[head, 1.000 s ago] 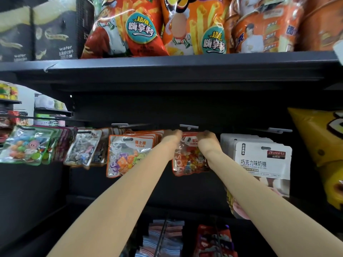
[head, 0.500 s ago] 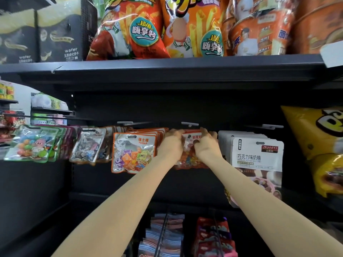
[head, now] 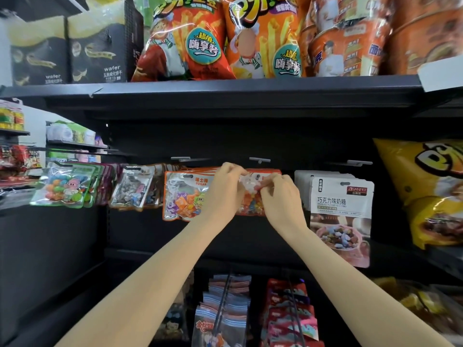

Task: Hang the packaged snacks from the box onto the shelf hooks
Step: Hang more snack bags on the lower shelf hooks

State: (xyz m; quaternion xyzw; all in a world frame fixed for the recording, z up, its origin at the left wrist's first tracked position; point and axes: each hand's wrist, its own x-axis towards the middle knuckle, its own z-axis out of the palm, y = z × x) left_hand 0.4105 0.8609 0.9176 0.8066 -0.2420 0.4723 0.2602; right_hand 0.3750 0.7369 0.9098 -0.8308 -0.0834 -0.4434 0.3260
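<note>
The white chocolate pouch (head: pixel 342 204), hanging just right of the hands, is showing a red "ZIRANPEI" label and the line 巧克力味奶糖. Left of the hands, an orange-edged sweet bag (head: pixel 184 196) is reading 瑞士糖 and "SUGAR". On the black shelf (head: pixel 225 92) above, two orange chip bags (head: pixel 190 38) are each carrying a teal badge reading 嗨享装, and dark boxes (head: pixel 97 50) at the far left of that shelf are marked "wafer". A large yellow bag (head: pixel 431 191) is leaning further right of the white pouch, its lettering cut off by the frame edge.

More bags are hanging left of the sweet bag, among them a green-edged one (head: pixel 66 187) with a cartoon figure. Below the hands, rows of packets (head: pixel 225 301) are hanging on lower hooks.

The snack packet (head: pixel 250 196), orange-topped with coloured pieces inside, is sitting directly under the middle hook (head: pixel 259 160), and both hands are covering much of it. The left hand (head: pixel 226 190) is pinching its top left corner in a narrow grip, and the right hand (head: pixel 280 196) is pinching the top edge with curled fingers. Whether the packet's hole is on the hook cannot be told.
</note>
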